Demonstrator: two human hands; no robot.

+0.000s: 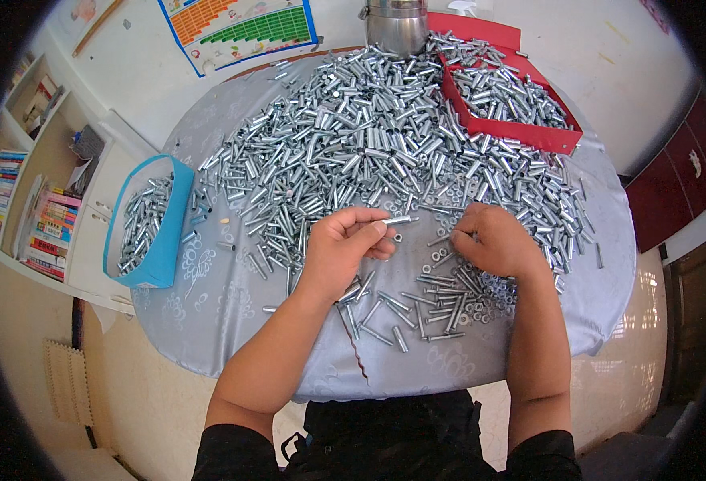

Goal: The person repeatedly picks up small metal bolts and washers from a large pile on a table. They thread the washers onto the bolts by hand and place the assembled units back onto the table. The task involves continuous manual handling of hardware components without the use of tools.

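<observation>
My left hand (343, 247) is closed, pinching a silvery expansion bolt (401, 220) between thumb and fingers. The bolt lies nearly level, its narrow end pointing right. Just below it a hex nut (398, 237) shows by the fingertips. My right hand (493, 239) is curled at the edge of the metal heap, fingertips turned down and inward; whatever they hold is hidden. Between my forearms lie loose bolts (447, 311) and, beside them, small nuts and washers (481, 308). Beyond both hands spreads a large heap of metal sleeves and bolts (369, 136).
At the left, a blue fabric bin (154, 276) holds more metal parts. A red box (521, 138) full of them stands at the back right, near a steel pot (397, 29). The round table has a silvery cloth (209, 337). A bookshelf (48, 180) is far left.
</observation>
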